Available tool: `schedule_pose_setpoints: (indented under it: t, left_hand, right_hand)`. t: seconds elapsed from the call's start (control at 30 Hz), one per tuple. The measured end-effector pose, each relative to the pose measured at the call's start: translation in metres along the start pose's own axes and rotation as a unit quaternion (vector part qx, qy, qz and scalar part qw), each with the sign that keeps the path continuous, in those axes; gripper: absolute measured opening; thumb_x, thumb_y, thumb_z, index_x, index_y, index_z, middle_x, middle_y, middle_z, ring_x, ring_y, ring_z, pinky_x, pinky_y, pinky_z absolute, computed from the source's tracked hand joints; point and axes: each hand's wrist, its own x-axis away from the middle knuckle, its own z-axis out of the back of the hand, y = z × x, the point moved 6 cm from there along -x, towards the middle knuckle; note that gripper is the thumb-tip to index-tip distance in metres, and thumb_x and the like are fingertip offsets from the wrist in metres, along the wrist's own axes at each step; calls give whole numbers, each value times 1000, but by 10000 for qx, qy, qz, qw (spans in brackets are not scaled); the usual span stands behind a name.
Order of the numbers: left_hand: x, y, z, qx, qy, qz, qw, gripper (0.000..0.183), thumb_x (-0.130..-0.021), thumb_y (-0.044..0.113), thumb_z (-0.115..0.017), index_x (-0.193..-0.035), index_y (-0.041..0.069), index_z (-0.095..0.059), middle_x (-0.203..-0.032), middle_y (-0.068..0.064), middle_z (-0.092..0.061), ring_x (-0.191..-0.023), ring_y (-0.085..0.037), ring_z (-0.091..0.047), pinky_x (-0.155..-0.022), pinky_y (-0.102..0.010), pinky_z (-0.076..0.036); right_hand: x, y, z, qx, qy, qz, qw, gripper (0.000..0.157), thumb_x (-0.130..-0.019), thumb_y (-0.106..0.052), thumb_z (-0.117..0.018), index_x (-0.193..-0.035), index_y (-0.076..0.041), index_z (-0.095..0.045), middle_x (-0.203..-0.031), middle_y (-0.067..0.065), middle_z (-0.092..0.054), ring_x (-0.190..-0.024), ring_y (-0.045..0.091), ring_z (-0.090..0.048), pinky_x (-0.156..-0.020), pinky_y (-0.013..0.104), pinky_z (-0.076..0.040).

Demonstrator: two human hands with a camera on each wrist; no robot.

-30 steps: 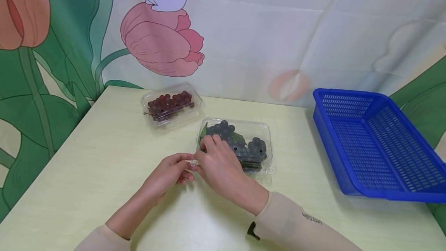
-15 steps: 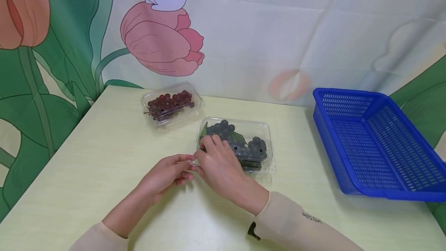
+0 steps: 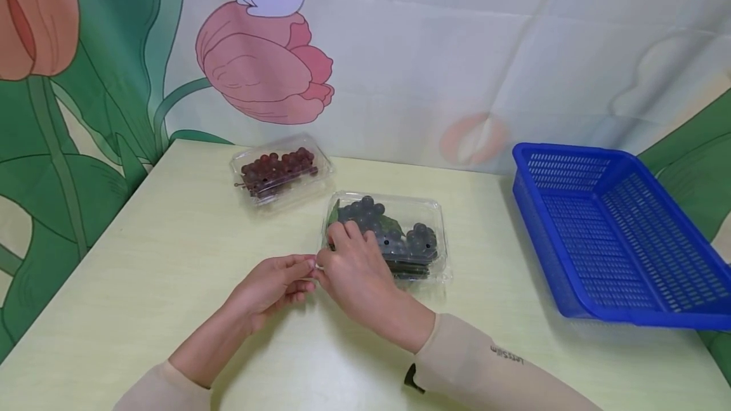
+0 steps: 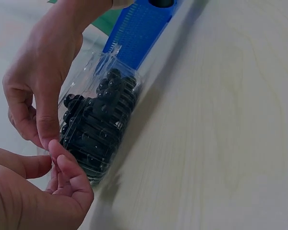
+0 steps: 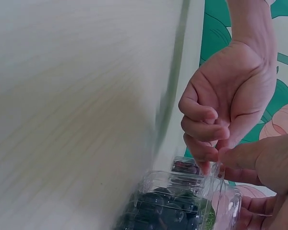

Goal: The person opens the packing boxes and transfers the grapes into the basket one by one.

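Note:
A clear plastic clamshell box (image 3: pixel 419 208) lies on the table in front of me, its lid down over dark grapes (image 3: pixel 365 208) and green leaves. At its near left corner, my left hand (image 3: pixel 271 287) pinches the plastic edge between thumb and fingers. My right hand (image 3: pixel 362 281) comes over the box's front left part and pinches the same corner, its other fingers bent above the lid. In the left wrist view, the fingertips of both hands meet beside the dark grapes (image 4: pixel 101 110). The exact bit of plastic between the fingertips is mostly hidden.
Behind and to the left stands a second clear box (image 3: pixel 316 189) with red grapes (image 3: pixel 276 170) inside. A blue perforated basket (image 3: pixel 548 265) sits at the table's right side. A printed cloth (image 3: pixel 400 81) hangs along the back edge of the pale table (image 3: pixel 143 259).
Both hands stay at the box's corner, with only slight finger shifts. The boxes and the basket keep their places.

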Motion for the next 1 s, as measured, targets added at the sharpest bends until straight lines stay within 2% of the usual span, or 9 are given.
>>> schedule_pose_setpoints:
  t: [0.17, 0.4, 0.67, 0.77, 0.9, 1.0]
  left_hand:
    - [-2, -2, -2, 168, -208, 34, 9996, 37, -111, 15, -50, -140, -8, -52, -96, -2, -64, -75, -7, -55, -62, -17, -48]
    - [-3, -3, -1, 190, -222, 41, 9996, 39, -110, 13, -51, -143, -8, -50, -91, -2, -59, -71, -7, -49, -61, -17, -44]
    - [-3, -3, -4, 391, -269, -43, 9989, 39, -109, 10, -49, -142, -10, -47, -87, -2, -54, -69, -8, -46, -61, -19, -42]
    - [-3, -3, -4, 358, -251, -70, 9990, 34, -109, 12, -49, -136, -9, -52, -84, -2, -52, -69, -9, -45, -61, -20, -41]
    - [-3, -2, -5, 325, -208, -184, 9991, 22, -110, 14, -48, -116, -3, -61, -79, -1, -49, -69, -11, -44, -62, -22, -39]
    - [-4, -3, -4, 364, -136, -238, 9990, 20, -109, 14, -48, -103, 1, -63, -76, -1, -48, -68, -12, -44, -62, -22, -39]
  right_hand:
    - [2, -1, 0, 81, 171, 56, 9998, 8, -92, -26, -79, -87, -19, -81, -101, 3, -57, -88, 21, -45, -65, 31, -35]
    - [3, -6, -1, 439, 319, 389, 9978, 5, -87, -16, -78, -82, -15, -78, -93, 3, -52, -83, 21, -43, -64, 29, -33]
    - [4, -8, -5, 856, 44, 459, 9953, 5, -88, -21, -79, -90, -17, -80, -92, 2, -49, -83, 21, -41, -65, 30, -33]
    - [5, -11, -6, 1230, -44, 589, 9906, 6, -90, -19, -78, -95, -18, -80, -97, 3, -52, -85, 21, -42, -65, 31, -35]
    - [7, -17, -10, 1854, -72, 867, 9788, 9, -95, -15, -72, -102, -15, -77, -101, 5, -53, -86, 22, -44, -66, 32, -39]
    - [7, -18, -12, 2086, -17, 934, 9735, 10, -98, -16, -67, -104, -14, -75, -99, 4, -52, -85, 22, -43, -66, 33, -39]
